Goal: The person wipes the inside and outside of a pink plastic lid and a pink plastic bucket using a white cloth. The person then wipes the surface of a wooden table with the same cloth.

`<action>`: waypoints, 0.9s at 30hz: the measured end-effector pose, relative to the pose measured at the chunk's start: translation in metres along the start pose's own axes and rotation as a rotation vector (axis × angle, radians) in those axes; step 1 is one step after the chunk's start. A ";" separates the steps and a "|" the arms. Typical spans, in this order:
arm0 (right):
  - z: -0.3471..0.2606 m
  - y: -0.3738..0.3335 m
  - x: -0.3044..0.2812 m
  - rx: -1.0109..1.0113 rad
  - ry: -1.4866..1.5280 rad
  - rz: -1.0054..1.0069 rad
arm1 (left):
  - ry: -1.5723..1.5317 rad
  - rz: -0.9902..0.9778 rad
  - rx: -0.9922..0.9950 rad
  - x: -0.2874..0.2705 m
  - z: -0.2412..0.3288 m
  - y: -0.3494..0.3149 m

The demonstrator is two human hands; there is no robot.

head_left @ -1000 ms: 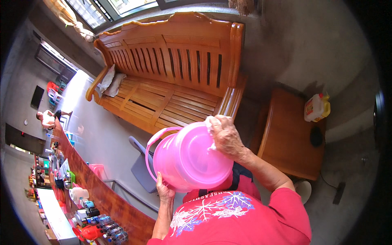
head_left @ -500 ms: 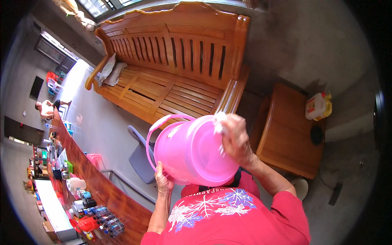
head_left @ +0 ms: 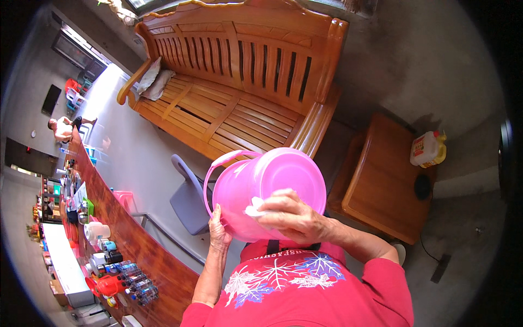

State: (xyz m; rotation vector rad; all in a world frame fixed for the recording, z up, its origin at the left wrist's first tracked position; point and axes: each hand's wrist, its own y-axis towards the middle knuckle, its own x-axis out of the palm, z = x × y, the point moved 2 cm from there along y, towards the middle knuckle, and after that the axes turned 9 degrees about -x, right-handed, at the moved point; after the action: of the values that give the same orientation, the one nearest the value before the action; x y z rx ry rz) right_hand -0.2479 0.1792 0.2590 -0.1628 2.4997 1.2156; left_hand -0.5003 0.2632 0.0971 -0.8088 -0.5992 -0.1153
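Observation:
A pink plastic bucket (head_left: 234, 210) is held tilted in front of my chest, its round base turned up and to the right. Its pink handle (head_left: 208, 182) arches out on the left side. My left hand (head_left: 220, 233) grips the bucket from below, near the rim end, with the thumb up along its side. In my right hand (head_left: 297, 219), a crumpled white wipe (head_left: 254, 207), tissue or cloth, is pressed against the bucket's wall close to the base. The bucket's inside is hidden.
Ahead stands a wooden bench (head_left: 218, 109); a grey chair (head_left: 188, 196) is closer. On the right, a small wooden table (head_left: 381, 185) carries a jug (head_left: 428, 149). Along the left runs a glossy red-brown counter (head_left: 158, 259) with several bottles (head_left: 139, 283). A person (head_left: 62, 129) sits far left.
My right hand with the white wipe has moved left and down, from the base's edge to the side wall. The bucket has shifted slightly right, still in my left hand.

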 end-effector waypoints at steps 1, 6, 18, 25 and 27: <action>-0.004 -0.008 -0.004 0.040 0.078 -0.031 | 0.001 -0.009 0.008 -0.007 -0.001 0.002; -0.019 -0.062 -0.044 0.285 -0.083 -0.085 | 0.025 -0.049 -0.024 -0.003 0.001 0.000; -0.005 -0.071 -0.027 0.389 -0.437 0.289 | 0.162 -0.032 -0.063 0.025 -0.009 0.004; -0.016 -0.027 -0.045 0.134 -0.426 0.241 | 0.196 -0.033 -0.031 0.063 -0.028 -0.007; 0.004 -0.030 -0.064 0.152 -0.530 0.312 | 0.249 -0.041 -0.008 0.073 -0.036 -0.012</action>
State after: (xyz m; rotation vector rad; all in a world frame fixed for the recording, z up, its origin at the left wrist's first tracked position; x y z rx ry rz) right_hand -0.1794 0.1602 0.2578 0.5369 2.1735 1.0015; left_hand -0.4267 0.2383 0.1250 -0.7760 -0.3797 -0.2519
